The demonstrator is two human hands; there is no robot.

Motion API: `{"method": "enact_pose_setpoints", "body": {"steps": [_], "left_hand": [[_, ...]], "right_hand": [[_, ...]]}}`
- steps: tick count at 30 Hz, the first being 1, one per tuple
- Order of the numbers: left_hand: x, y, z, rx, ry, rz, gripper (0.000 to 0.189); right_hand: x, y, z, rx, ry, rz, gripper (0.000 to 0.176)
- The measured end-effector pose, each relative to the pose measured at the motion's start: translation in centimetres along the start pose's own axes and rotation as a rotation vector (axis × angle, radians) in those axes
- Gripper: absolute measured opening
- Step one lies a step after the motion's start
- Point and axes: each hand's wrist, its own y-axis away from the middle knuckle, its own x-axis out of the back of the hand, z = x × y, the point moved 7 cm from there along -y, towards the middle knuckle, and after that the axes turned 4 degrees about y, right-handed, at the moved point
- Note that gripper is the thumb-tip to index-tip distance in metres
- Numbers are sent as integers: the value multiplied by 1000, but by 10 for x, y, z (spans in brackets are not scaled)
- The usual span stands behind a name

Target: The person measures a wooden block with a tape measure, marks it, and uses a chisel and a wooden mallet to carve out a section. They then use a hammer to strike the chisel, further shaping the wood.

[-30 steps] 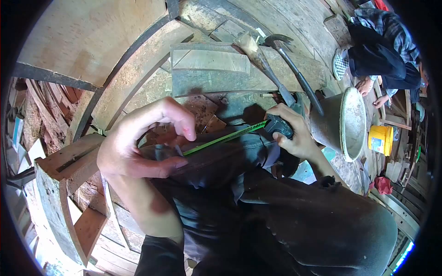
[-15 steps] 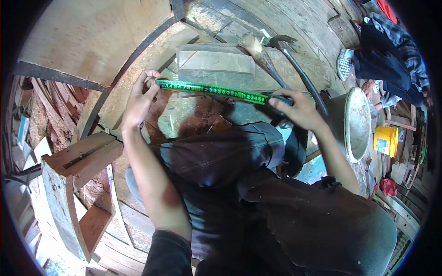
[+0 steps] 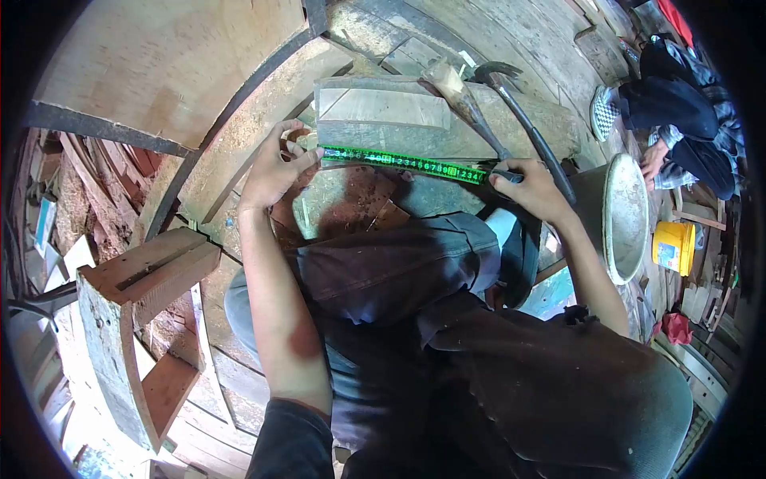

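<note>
A green tape measure [image 3: 411,164] is stretched across, close to the near edge of a wooden board [image 3: 383,137]. My left hand [image 3: 278,169] pinches the tape's free end between thumb and fingers at the board's left corner. The dark tape case sits in my right hand [image 3: 527,188], fingers wrapped round it, right of the board. On the board lies a shorter, paler wood piece [image 3: 387,108]. Behind my right hand, a wooden-handled tool [image 3: 467,108] and a claw hammer [image 3: 527,124] rest on the board's right part.
Right of my right hand stands a large bucket [image 3: 626,217], with a yellow bucket [image 3: 673,246] beyond it. Another person [image 3: 678,108] is at the upper right. A wooden frame [image 3: 120,343] stands at left, near a plywood panel [image 3: 167,64] and wood scraps.
My left hand has moved right with the tape's end, to the board's corner. Less tape now shows between my hands. The other person's hand has shifted.
</note>
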Motion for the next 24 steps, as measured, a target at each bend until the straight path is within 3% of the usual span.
{"method": "enact_pose_setpoints", "body": {"steps": [1, 5, 13, 15, 18, 22, 24], "left_hand": [[3, -2, 1, -46, -9, 53, 54], [12, -2, 10, -140, 0, 165, 54], [16, -1, 11, -100, 64, 161, 46], [19, -1, 12, -120, 69, 183, 45], [20, 0, 15, -152, 61, 196, 44], [16, 3, 25, -173, 112, 173, 40], [11, 8, 45, -312, 107, 188, 39]], "right_hand": [[-3, 1, 8, -50, 43, 90, 50], [-15, -3, 12, -67, 42, 38, 51], [-20, 4, 8, -20, -29, 36, 48], [-20, 7, 14, -41, 35, 65, 33], [-13, 11, 21, -84, 14, 79, 42], [-11, 17, 19, -10, -51, 51, 38], [-17, 18, 19, 62, -122, 26, 38]]}}
